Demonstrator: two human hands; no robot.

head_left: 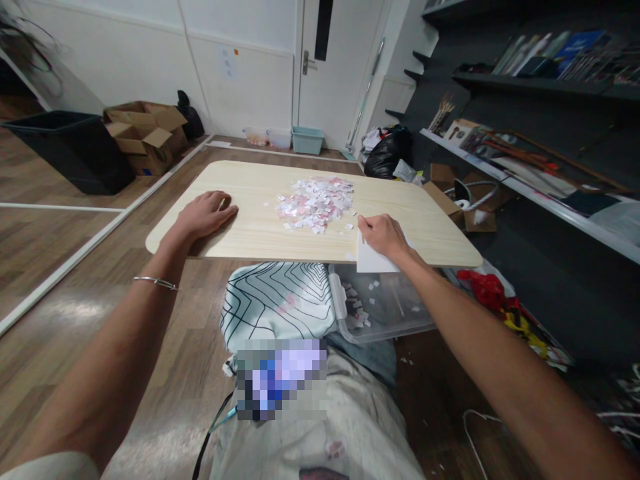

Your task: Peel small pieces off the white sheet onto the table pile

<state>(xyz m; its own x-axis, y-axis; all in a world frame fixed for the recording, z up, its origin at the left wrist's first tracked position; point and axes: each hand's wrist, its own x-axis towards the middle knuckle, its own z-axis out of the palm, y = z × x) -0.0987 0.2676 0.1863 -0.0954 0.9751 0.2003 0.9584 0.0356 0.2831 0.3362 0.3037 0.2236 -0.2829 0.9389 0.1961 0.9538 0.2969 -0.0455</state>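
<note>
My left hand [206,213] rests palm down on the left part of the pale wooden tabletop [250,243], fingers loosely spread, holding nothing. At the front edge, right of the middle, my right hand [384,233] is closed on a white sheet of paper or card [374,260], which overhangs the edge a little. Between the hands, farther back, lies a loose pile of small white and pinkish paper pieces [320,203]. A few stray pieces lie close to my right hand. Below the edge, a clear plastic bin [385,313] has several white scraps in it.
A patterned light-blue cushion or cloth [275,300] sits left of the bin, over my lap. A black trash bin [70,153] and an open cardboard box [147,137] stand at the left. Dark shelves [540,107] line the right; a black bag [389,153] lies behind the table.
</note>
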